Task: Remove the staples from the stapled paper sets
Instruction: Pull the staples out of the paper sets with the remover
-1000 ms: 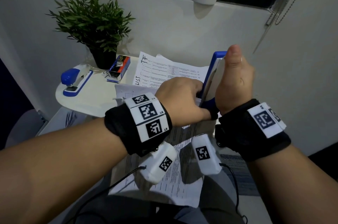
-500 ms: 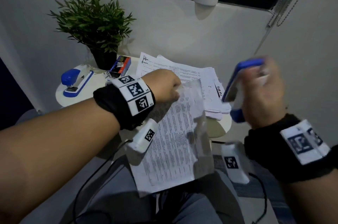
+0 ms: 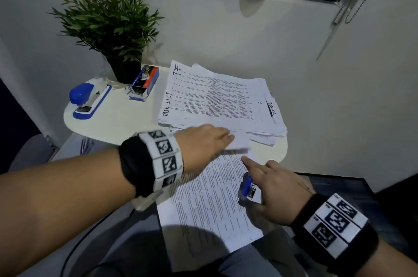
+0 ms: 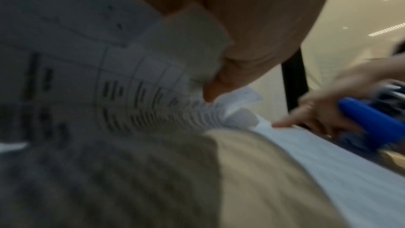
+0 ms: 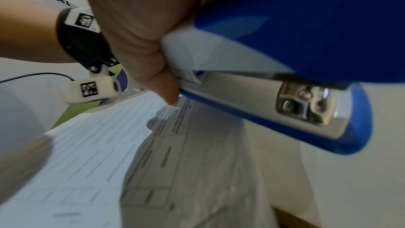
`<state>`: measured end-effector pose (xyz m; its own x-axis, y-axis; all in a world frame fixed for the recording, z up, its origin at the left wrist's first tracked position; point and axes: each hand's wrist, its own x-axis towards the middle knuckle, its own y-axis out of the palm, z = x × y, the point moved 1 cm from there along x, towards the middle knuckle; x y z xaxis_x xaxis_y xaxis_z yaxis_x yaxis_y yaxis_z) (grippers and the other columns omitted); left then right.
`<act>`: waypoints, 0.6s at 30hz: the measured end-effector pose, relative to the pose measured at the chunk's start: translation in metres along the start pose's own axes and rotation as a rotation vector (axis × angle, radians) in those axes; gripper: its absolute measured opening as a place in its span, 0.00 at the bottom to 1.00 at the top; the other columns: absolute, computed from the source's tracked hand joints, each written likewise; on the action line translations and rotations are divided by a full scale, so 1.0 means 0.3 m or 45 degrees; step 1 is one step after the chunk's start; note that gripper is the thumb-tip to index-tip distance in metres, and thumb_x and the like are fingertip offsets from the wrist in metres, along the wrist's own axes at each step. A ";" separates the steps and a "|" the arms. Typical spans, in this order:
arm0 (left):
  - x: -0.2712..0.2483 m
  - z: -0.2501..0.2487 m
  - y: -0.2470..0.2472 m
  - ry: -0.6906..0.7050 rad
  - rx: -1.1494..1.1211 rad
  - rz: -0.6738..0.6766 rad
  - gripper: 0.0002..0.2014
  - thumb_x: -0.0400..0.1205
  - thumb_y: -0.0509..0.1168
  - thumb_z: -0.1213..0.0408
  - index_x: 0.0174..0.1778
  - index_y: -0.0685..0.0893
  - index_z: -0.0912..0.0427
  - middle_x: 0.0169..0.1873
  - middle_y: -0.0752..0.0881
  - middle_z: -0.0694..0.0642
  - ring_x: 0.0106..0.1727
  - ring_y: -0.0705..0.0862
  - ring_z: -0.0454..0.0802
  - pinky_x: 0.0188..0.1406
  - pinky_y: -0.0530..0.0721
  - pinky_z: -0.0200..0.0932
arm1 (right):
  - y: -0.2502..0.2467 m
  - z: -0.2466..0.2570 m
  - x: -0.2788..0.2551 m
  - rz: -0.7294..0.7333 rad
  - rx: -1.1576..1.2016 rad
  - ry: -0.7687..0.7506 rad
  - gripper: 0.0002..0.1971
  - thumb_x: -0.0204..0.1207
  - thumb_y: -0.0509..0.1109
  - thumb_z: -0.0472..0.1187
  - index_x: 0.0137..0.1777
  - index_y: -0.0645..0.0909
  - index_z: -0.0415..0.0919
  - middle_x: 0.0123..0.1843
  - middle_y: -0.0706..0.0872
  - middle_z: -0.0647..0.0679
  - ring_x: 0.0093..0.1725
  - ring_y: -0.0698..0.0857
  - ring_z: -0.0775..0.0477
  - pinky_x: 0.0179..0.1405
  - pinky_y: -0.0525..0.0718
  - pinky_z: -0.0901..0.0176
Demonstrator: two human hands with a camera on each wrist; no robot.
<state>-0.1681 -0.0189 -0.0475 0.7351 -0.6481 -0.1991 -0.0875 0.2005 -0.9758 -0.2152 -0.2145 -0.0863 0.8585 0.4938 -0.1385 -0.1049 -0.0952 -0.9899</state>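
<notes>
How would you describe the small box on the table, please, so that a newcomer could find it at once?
Start at the potted plant at the back left of the round white table. The staple box lies right beside its black pot, between the blue and white stapler and the paper stack. It alone is a small carton, blue and red, its near end open.

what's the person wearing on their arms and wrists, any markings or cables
Both forearms are bare, with no sleeves. Each wrist carries a black band topped by white plates printed with square black-and-white codes: left wristband, right wristband. A small white camera pod bearing the same kind of code hangs beneath the left wrist, trailing a thin black cable.
</notes>
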 end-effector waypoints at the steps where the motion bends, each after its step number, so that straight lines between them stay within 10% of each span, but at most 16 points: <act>1: -0.009 -0.014 0.028 0.015 0.042 0.027 0.33 0.83 0.52 0.74 0.83 0.46 0.56 0.83 0.47 0.54 0.81 0.54 0.55 0.77 0.62 0.51 | 0.008 -0.006 -0.001 -0.006 0.015 0.007 0.31 0.70 0.69 0.63 0.70 0.74 0.47 0.79 0.69 0.57 0.58 0.78 0.45 0.54 0.77 0.56; 8: 0.000 -0.032 0.113 -0.086 0.032 0.053 0.33 0.85 0.51 0.70 0.83 0.41 0.55 0.82 0.38 0.51 0.83 0.43 0.55 0.80 0.49 0.50 | -0.052 0.004 -0.022 -0.255 0.132 0.049 0.26 0.61 0.58 0.60 0.48 0.82 0.42 0.50 0.87 0.49 0.39 0.84 0.44 0.32 0.83 0.57; 13: 0.008 -0.027 0.115 -0.109 -0.042 0.051 0.35 0.84 0.53 0.72 0.83 0.41 0.54 0.82 0.37 0.50 0.83 0.40 0.54 0.80 0.46 0.49 | -0.025 0.039 0.027 -0.047 0.031 -0.018 0.33 0.61 0.70 0.58 0.62 0.81 0.38 0.74 0.76 0.41 0.68 0.78 0.38 0.54 0.86 0.44; 18: -0.049 0.011 0.146 -0.081 -0.011 -0.002 0.35 0.85 0.56 0.67 0.83 0.43 0.52 0.82 0.38 0.48 0.83 0.38 0.51 0.80 0.46 0.50 | 0.024 0.030 0.030 0.136 -0.045 0.023 0.31 0.49 0.80 0.63 0.50 0.87 0.44 0.73 0.78 0.44 0.67 0.82 0.42 0.51 0.88 0.48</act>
<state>-0.1805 0.0018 -0.0870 0.7763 -0.6005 -0.1918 -0.0918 0.1933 -0.9768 -0.2127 -0.2028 -0.0949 0.8523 0.4637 -0.2420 -0.1786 -0.1769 -0.9679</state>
